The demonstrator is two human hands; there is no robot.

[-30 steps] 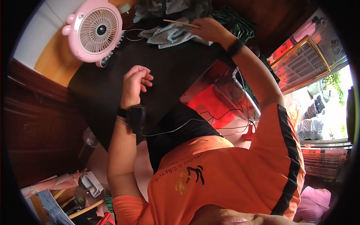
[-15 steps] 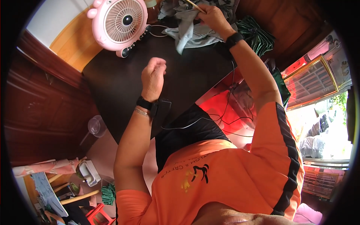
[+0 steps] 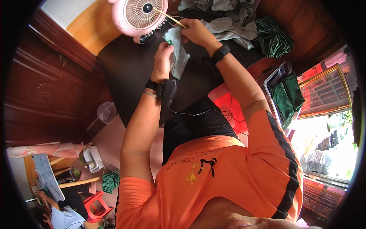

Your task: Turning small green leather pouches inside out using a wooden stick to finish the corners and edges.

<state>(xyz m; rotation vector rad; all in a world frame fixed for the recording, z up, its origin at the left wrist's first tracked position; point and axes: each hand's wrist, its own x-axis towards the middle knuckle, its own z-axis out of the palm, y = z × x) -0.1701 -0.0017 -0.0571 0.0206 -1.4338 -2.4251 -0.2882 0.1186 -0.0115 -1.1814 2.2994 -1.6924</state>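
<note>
A small grey-green piece of cloth [image 3: 179, 57] hangs between my two hands above the dark table. My left hand [image 3: 163, 61] pinches its upper left edge, where a bit of darker green shows. In my right hand [image 3: 196, 32] is a thin wooden stick [image 3: 169, 16] that points up and left, crossing in front of the fan. The same hand's fingers are at the cloth's upper right side; whether they grip it is partly hidden. Beyond my right hand lies a heap of crumpled grey cloth pieces [image 3: 230, 28].
A pink fan [image 3: 124, 19] stands at the table's far left. Gathered dark green cloth [image 3: 272, 36] lies at the far right of the black table [image 3: 202, 76]. A cable [image 3: 194, 114] runs from my left wrist. Another person [image 3: 63, 217] is at lower left, near a red stool [image 3: 96, 206].
My right hand has come back from the heap toward my left, bringing a cloth piece and the stick. My left hand has moved up and closed on the cloth. The view has shifted slightly.
</note>
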